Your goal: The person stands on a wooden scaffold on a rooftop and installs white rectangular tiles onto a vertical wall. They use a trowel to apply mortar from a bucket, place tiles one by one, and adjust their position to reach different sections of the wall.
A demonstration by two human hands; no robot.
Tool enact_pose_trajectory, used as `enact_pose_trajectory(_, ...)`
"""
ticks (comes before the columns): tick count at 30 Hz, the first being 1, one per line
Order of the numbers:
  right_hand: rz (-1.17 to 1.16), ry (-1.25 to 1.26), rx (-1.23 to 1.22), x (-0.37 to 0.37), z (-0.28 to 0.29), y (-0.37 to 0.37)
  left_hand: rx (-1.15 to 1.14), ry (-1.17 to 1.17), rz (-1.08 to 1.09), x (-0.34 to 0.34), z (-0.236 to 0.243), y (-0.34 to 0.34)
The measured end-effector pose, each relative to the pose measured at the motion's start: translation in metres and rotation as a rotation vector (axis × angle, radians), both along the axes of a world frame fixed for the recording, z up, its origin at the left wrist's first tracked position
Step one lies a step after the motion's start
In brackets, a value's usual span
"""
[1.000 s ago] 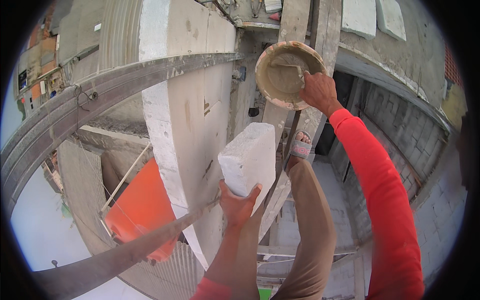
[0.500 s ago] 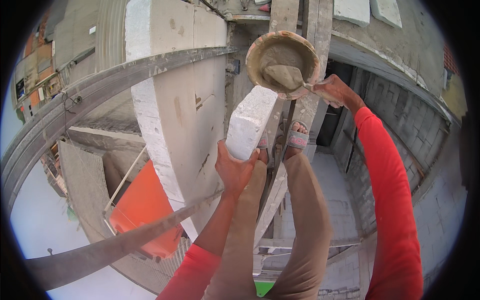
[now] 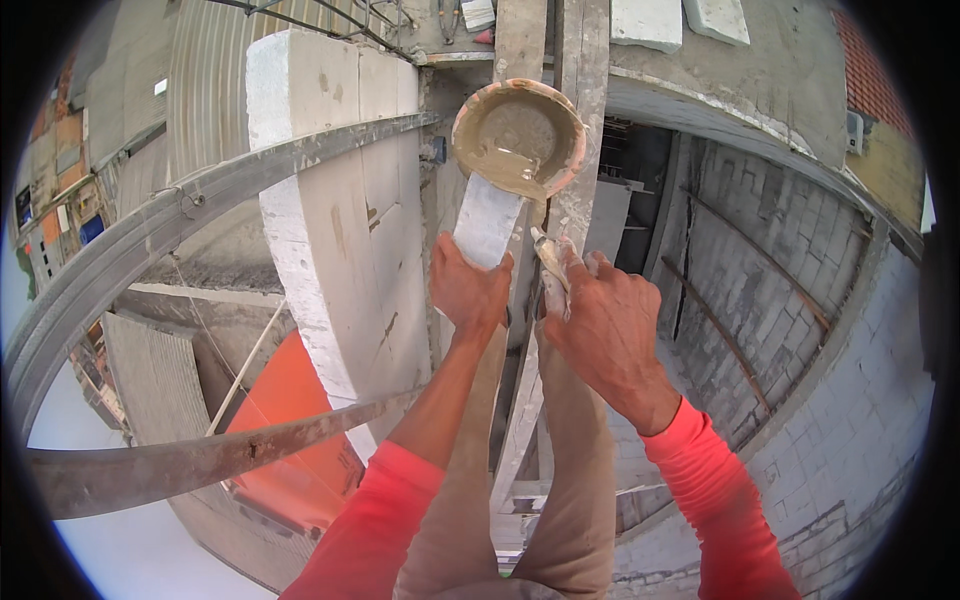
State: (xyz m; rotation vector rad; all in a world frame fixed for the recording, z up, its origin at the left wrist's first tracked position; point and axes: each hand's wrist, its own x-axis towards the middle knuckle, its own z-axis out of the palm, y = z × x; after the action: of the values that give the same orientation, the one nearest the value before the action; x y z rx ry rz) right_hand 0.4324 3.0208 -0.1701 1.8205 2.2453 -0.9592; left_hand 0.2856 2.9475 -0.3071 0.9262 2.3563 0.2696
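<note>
Clasped in left hand (image 3: pixel 470 285), between thumb and fingers: one pale grey-white, rectangular masonry block (image 3: pixel 487 225), at the near rim of a round, mortar-coated, orange-brown bucket (image 3: pixel 577 150); contact unclear. Right hand (image 3: pixel 608 325): fingers curled around a mortar-smeared, pale tool handle (image 3: pixel 550 258), right of the block.

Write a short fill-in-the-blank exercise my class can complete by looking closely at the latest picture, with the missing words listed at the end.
1. The pale block is in the person's ____ hand.
2. The round bucket of wet mortar is ____ from the person than the block.
3. In the picture, the bucket is to the ____ of the tall pale wall.
4. Both sleeves are coloured ____.

Missing words: left; farther; right; red.
</note>
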Motion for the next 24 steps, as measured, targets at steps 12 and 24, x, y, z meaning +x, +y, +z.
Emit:
enact_pose_trajectory(12, -0.065, 0.02, 0.141, 0.018, -0.123, 0.005, 0.052, -0.123, 0.162, -0.005, 0.009, -0.002)
enact_pose_trajectory(24, -0.161, -0.087, -0.158, 0.005, -0.302, 0.081, 0.088, -0.094, 0.264, -0.027, -0.012, -0.022)
